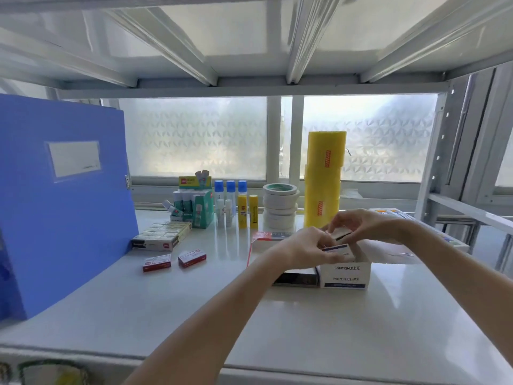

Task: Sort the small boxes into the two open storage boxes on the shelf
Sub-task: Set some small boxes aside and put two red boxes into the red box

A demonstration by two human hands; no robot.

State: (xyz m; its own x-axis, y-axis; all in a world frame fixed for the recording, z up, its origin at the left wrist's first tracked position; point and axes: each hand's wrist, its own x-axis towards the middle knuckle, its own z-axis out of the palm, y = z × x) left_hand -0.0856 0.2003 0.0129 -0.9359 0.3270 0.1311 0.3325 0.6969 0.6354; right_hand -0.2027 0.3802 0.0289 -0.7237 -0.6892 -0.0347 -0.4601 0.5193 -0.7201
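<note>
An open white storage box marked PAPER CLIPS (345,275) stands on the shelf right of the middle. A second open box with red edges (259,244) sits just behind and to its left, mostly hidden by my forearm. My left hand (308,250) grips a small white and blue box (337,249) right above the paper clips box. My right hand (361,225) pinches another small box (342,234) just above it. Two small red and white boxes (156,263) (192,257) lie loose on the shelf to the left.
A tall blue file box (61,201) stands at the left. A flat pack of small boxes (162,236), glue sticks (245,211), white tape rolls (280,207) and yellow tape rolls (323,176) line the back. A dark flat box (295,279) lies left of the paper clips box.
</note>
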